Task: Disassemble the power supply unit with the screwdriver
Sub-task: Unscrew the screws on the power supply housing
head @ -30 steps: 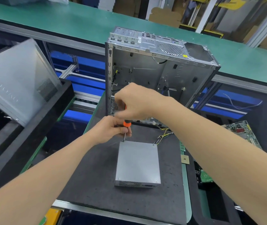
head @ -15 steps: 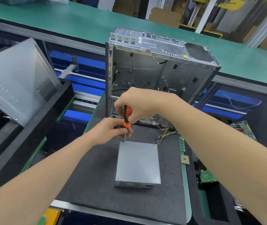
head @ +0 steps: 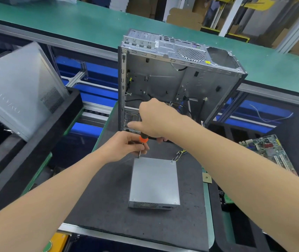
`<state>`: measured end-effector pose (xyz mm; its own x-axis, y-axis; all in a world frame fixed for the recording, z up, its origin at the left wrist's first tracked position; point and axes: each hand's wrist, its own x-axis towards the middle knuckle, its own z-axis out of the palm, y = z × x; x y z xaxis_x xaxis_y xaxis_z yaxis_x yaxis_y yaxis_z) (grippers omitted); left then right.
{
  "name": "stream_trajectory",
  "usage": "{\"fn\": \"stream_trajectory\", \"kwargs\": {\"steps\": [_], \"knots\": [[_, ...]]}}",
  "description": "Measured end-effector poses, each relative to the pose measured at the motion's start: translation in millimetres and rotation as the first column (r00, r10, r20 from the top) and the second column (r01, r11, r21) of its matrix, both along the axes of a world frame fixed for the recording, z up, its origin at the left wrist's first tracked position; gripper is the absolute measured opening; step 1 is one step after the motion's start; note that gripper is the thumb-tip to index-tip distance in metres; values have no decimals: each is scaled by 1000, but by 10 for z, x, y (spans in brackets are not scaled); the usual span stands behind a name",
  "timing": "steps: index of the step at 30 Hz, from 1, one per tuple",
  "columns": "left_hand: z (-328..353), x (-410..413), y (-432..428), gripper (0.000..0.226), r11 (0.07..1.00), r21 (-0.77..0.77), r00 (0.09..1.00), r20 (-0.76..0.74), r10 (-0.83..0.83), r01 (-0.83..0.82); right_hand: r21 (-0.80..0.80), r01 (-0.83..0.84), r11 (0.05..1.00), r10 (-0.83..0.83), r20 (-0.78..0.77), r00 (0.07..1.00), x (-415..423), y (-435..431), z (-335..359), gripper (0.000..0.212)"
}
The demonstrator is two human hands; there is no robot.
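Right hand point(head: 156, 119): clenched on the screwdriver point(head: 143, 142) handle, for turning.
Left hand point(head: 126, 146): shaft pinched, tip steadied on the power supply unit point(head: 154, 182) corner below.

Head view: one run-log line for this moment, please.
step: unscrewing | right hand: on screwdriver handle | left hand: steadying shaft | tip: far-left corner of power supply | lid: on | computer case: upright behind
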<state>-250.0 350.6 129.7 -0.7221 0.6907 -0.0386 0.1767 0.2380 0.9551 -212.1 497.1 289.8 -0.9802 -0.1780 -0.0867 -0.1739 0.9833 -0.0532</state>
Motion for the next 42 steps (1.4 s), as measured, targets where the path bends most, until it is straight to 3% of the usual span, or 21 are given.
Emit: {"fn": "stream_trajectory", "kwargs": {"steps": [4,7,10,21,25,31,34,42], "knots": [[-84,-34,-75,23,994,-103,996,-94,12,-21,-7,-126,992,126,83,989,6,41,96,9],[-184,-35,-133,22,953,-298,973,-231,-9,-62,-49,-171,984,177,159,971,35,81,158,13],[-253,34,-148,14,921,-383,969,-246,-30,-69,-69,-163,984,172,159,972,44,110,142,16],[-216,111,-93,5,952,-286,967,-251,30,-104,-99,-92,991,106,156,982,40,181,198,16],[-207,116,-17,1,935,-342,938,-345,-33,-93,-84,-74,994,87,163,983,50,215,231,15],[-194,94,78,9,860,-509,923,-346,-166,-36,-75,-49,996,62,172,983,62,274,254,14],[-183,82,48,8,885,-464,932,-336,-137,-38,-101,-47,994,63,158,986,68,268,233,13],[-210,55,-83,36,918,-385,965,-263,-10,-96,-125,-65,990,86,164,983,47,185,119,9]]}}
